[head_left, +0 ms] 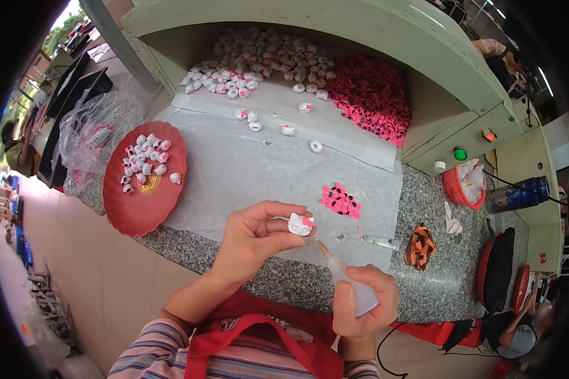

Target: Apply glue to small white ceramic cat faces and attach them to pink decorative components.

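My left hand (pixel 250 240) pinches a small white cat-head piece (pixel 298 225) with a pink bow on it, between thumb and fingertips. In my right hand (pixel 376 303) is a translucent squeeze bottle (pixel 361 294), tilted so its thin nozzle points up toward the piece. The nozzle tip is close below the cat head, apart from it. Beyond my hands, a small pile of pink and black bow-shaped bits (pixel 340 201) lies on the white paper (pixel 234 164). Several loose white pieces (pixel 287 131) are scattered farther back on the paper.
At left, a red scalloped plate (pixel 126 211) holds several white pieces, with a clear plastic bag (pixel 85 136) behind. Under the pale green shelf (pixel 322 16) are heaps of white pieces (pixel 272 57) and pink bits (pixel 373 95). A red basket (pixel 452 188) and blue bottle (pixel 518 194) stand right.
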